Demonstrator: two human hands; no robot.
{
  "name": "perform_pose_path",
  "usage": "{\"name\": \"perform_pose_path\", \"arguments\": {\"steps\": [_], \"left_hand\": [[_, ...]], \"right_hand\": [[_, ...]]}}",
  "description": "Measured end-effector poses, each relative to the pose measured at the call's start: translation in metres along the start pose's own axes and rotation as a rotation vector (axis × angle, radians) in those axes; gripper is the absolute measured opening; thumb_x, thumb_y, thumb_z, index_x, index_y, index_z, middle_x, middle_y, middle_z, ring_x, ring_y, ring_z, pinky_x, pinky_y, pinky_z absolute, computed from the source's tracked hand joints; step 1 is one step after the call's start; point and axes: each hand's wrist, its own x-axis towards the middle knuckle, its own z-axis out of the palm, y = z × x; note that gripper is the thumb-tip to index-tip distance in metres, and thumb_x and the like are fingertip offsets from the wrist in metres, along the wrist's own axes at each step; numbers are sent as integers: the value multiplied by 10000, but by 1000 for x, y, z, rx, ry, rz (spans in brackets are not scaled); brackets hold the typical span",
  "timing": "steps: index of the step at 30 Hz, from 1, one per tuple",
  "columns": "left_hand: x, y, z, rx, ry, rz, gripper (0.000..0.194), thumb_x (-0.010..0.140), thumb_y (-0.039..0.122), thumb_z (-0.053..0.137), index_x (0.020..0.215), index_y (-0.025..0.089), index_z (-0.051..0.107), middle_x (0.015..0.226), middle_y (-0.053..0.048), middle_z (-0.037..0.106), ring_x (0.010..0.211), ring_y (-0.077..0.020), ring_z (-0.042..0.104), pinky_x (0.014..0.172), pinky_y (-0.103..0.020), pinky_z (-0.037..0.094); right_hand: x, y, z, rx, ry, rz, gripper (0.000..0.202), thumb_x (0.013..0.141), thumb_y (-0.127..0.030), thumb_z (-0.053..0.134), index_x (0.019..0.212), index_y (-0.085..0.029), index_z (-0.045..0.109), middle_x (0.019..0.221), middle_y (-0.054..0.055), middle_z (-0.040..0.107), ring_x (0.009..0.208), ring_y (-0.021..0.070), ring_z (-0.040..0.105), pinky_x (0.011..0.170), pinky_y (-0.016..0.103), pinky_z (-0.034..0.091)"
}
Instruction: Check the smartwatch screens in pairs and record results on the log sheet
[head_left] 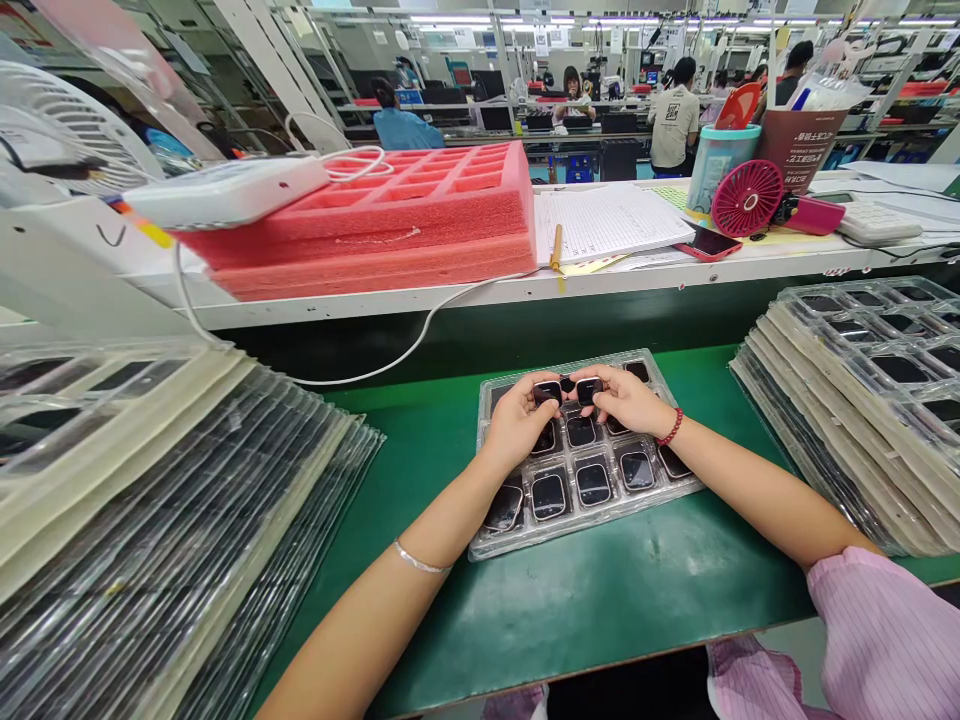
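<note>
Over a clear plastic tray, my left hand pinches a smartwatch case with a dark square screen and light rim. Close beside it, my right hand grips a second smartwatch case of the same look. Both screens face up toward me. Several more square dark-screened cases sit in the tray's pockets, among them one in the front row. Part of the tray's back rows is hidden behind my fingers. A case at the front left lies slightly askew.
Tall stacks of filled clear trays stand on the left and right of the green mat. On the shelf behind lie red foam, papers, a phone and a small fan. A white cable hangs down.
</note>
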Motion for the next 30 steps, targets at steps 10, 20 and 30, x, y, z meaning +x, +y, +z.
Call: {"name": "perform_pose_path", "arguments": {"steps": [10,20,30], "left_hand": [[1,0,0,9,19,-3,342,722,264,691,1043,170,621,908,-41,716,677,-144,640,699,-296,531],[-1,3,-1,4,7,-43,420,789,546,671,960,162,666,813,-61,733,563,-143,630,451,-222,393],[-1,1,-1,-47,5,-41,412,813,492,670,1063,164,675,864,-69,724,644,-167,675,461,-219,424]], "right_hand": [[-1,-1,0,26,-9,12,438,785,-28,513,1191,-177,582,1070,71,738,730,112,718,532,159,544],[-1,-3,-1,54,1,19,240,875,-207,543,1083,-155,652,941,68,738,629,113,691,431,147,480],[-4,-7,1,-4,59,7,208,793,-250,633,968,-139,653,781,41,730,496,76,593,398,138,391]]}}
